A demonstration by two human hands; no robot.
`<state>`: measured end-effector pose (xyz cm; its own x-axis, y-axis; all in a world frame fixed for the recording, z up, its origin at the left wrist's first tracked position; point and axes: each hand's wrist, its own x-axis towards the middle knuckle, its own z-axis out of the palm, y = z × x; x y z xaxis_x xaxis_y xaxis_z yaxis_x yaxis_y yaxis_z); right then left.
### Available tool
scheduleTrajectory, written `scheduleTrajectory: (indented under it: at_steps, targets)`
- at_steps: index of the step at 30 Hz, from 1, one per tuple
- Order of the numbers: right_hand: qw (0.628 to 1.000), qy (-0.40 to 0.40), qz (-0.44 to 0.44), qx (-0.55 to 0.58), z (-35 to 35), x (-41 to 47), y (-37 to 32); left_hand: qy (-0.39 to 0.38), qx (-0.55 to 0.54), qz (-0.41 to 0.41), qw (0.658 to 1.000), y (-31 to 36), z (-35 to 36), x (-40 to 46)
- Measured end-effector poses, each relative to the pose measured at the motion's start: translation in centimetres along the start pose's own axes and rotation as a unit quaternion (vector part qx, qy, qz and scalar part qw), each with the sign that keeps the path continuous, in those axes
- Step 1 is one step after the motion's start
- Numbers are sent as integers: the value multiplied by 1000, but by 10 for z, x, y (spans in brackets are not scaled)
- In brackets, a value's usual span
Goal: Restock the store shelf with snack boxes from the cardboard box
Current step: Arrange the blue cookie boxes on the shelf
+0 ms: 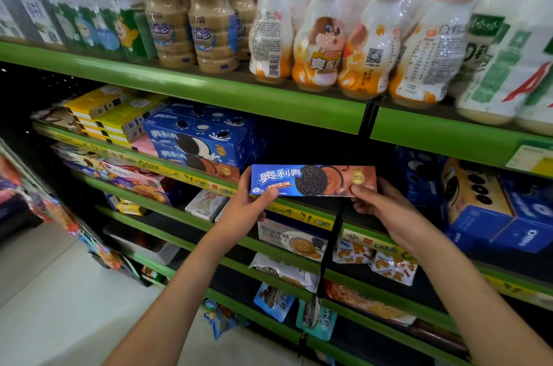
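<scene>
A long blue and brown cookie box point(312, 180) is held level in front of the second green shelf point(209, 183). My left hand point(250, 204) grips its left end, thumb on the front face. My right hand point(380, 204) pinches its right end. Just behind and left, stacked blue cookie boxes point(203, 141) stand on that shelf, with a dark gap to their right. The cardboard box is not in view.
Bottled milk drinks point(326, 42) fill the top shelf. Yellow boxes point(116, 114) sit at the left of the second shelf, big blue cartons point(493, 204) at its right. Lower shelves hold biscuit packs point(293, 240) and snack bags. Pale floor point(59, 305) lies at the lower left.
</scene>
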<state>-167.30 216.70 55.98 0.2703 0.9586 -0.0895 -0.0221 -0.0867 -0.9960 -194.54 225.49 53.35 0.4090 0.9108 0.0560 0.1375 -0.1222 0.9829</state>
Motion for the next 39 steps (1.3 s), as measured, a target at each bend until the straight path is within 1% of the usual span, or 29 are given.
scheduleTrajectory:
  at_steps: [10,23,26,30,39]
  targets:
    - [1000,-1,1,3,-2,1,2,-10,-1,3,1000,-5,0,1]
    - [1000,0,6,1,-1,0,0,-5,-2,-16,1000,2,-1,-3]
    - [1000,-19,-4,12,-6,-2,-1,-10,14,-14,1000,1,0,-3]
    - [999,-31,-15,42,-11,-2,0,-51,46,-18,997,-6,-3,-5]
    - [997,-36,-7,64,-12,-4,-1,-41,65,-28,997,-5,-3,-6]
